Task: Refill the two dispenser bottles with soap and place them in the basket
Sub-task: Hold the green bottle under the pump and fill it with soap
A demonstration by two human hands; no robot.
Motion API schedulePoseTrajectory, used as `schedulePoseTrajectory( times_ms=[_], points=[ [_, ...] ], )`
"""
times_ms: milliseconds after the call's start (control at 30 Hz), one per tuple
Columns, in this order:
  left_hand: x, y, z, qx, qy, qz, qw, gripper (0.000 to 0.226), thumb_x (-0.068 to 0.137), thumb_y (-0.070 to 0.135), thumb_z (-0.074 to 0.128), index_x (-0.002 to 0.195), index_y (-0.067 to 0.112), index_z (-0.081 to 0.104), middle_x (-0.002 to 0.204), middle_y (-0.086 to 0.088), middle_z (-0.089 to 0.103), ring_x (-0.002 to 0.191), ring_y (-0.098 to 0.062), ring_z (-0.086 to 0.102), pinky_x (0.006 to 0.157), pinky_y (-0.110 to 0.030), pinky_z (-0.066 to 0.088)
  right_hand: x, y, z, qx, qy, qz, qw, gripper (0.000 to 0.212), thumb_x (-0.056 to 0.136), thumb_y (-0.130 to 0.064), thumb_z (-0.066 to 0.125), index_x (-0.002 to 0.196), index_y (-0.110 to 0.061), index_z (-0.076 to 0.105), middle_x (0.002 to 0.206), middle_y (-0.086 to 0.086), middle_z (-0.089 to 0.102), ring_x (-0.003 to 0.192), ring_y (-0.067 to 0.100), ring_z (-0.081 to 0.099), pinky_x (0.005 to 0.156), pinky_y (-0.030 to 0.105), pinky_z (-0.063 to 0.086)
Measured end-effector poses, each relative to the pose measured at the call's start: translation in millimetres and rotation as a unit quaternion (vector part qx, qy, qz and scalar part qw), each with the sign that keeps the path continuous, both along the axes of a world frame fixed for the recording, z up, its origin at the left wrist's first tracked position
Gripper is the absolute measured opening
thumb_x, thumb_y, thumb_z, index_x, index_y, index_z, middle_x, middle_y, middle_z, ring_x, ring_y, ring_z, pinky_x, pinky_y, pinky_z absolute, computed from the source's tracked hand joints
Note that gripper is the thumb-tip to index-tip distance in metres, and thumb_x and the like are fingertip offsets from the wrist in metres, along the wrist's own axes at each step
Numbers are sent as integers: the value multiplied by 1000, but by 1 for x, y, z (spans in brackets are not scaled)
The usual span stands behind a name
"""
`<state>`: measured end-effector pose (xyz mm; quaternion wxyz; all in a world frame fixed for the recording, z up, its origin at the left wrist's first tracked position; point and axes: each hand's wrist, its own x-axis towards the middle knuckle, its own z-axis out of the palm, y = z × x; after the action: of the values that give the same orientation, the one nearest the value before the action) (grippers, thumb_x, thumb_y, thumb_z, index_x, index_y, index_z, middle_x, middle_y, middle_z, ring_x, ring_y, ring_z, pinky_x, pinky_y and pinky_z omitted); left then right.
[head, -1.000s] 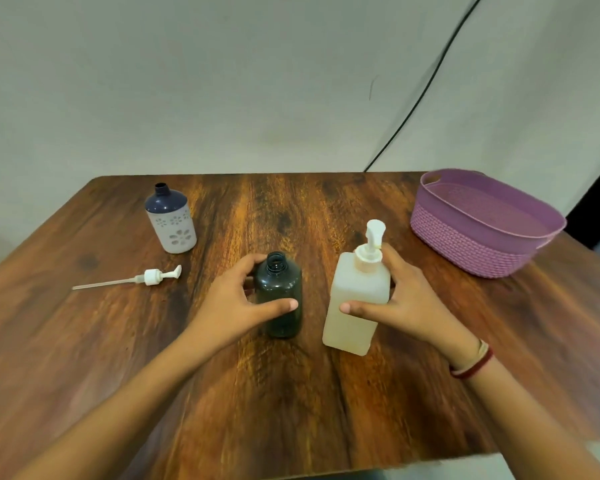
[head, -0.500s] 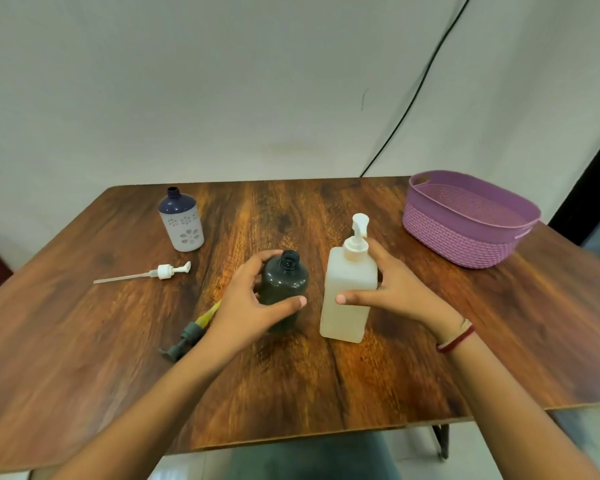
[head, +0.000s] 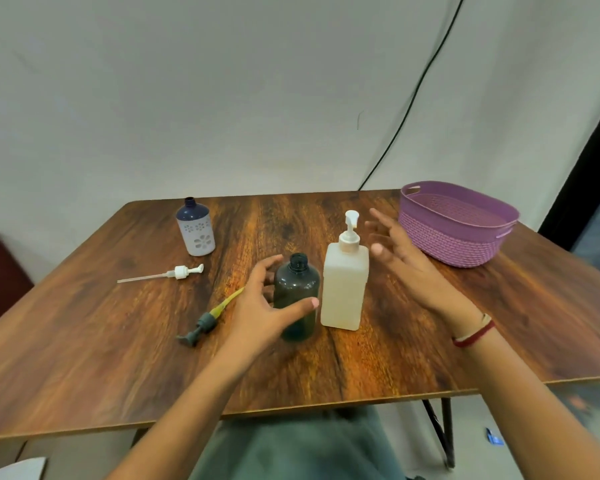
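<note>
- The right hand (head: 406,269) has let go of the soap bottle (head: 343,289); a second ago its thumb and fingers wrapped the bottle's body, and now it hangs just right of the pump, apart from it, fingers (head: 379,220) spread and straight
- The soap bottle now stands free, upright, just beside the dark bottle (head: 297,292)
- The view has drawn back and up: a dark pump (head: 201,324) with a yellow tube, unseen a second ago, lies left of the dark bottle, and the table's (head: 326,398) near edge shows
</note>
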<state>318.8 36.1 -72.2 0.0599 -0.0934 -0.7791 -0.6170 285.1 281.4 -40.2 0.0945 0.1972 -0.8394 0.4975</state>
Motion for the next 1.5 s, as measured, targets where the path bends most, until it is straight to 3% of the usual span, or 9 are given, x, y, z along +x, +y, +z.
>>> schedulePoseTrajectory(
  times_ms=[100,233,433,600,733,933,1167,1333,1500],
  points=[
    [4,-2,6,6,11,7,1000,80,51,52,80,119,35,42,124,12,51,114,-12,52,93,-33,48,-3,-7,14,-45,25,-38,998,54,94,-48,44,145,-36,31,152,-9,33,136,10,35,110,37,35],
    [3,-7,7,12,37,0,999,71,58,48,82,116,38,42,121,16,51,110,-7,54,80,-17,44,-11,-19,31,-76,30,-8,997,39,100,-31,43,139,-32,42,143,-14,43,129,-1,42,104,23,38],
    [-3,-7,13,24,47,-5,999,65,65,37,82,117,38,43,121,16,50,111,-9,52,83,-21,46,-25,-28,33,-79,6,7,997,31,101,-14,40,127,-10,56,121,5,63,104,12,64,88,25,53],
    [-12,-4,27,23,70,-9,997,62,65,41,81,115,42,45,123,15,51,113,-10,52,92,-31,48,-26,-31,26,-141,-7,-13,990,24,101,-20,43,117,-23,60,103,-4,68,97,10,65,85,26,54],
    [-21,-1,27,-7,86,9,996,57,67,39,80,111,50,45,116,25,51,109,-4,52,86,-27,49,-28,-42,19,-285,-66,18,956,22,92,-27,54,107,-22,69,85,-4,66,81,12,59,79,26,51],
    [-29,4,21,-52,110,32,992,62,65,47,79,118,46,46,113,30,51,104,3,53,80,-18,48,-33,-50,11,-329,-36,-7,944,16,80,-35,66,91,-25,71,80,-6,67,71,5,61,65,21,51],
    [-40,6,25,-85,132,51,986,66,63,52,77,121,45,46,117,26,50,108,0,50,89,-28,50,-35,-61,7,-337,13,-79,938,2,87,-25,67,89,-24,68,84,0,65,72,9,61,63,23,51],
    [-48,7,27,-142,141,54,978,71,68,43,79,130,41,47,124,13,49,112,-7,48,97,-44,45,-34,-66,7,-340,33,-93,935,6,90,-20,63,87,-23,67,84,1,64,74,11,60,64,24,50],
    [-48,11,31,-149,149,66,975,69,65,53,72,126,54,41,123,16,49,113,-6,48,99,-50,41,-35,-68,9,-324,48,-106,939,12,93,-17,58,84,-22,62,77,-3,61,68,5,57,60,17,48]
  ],
)
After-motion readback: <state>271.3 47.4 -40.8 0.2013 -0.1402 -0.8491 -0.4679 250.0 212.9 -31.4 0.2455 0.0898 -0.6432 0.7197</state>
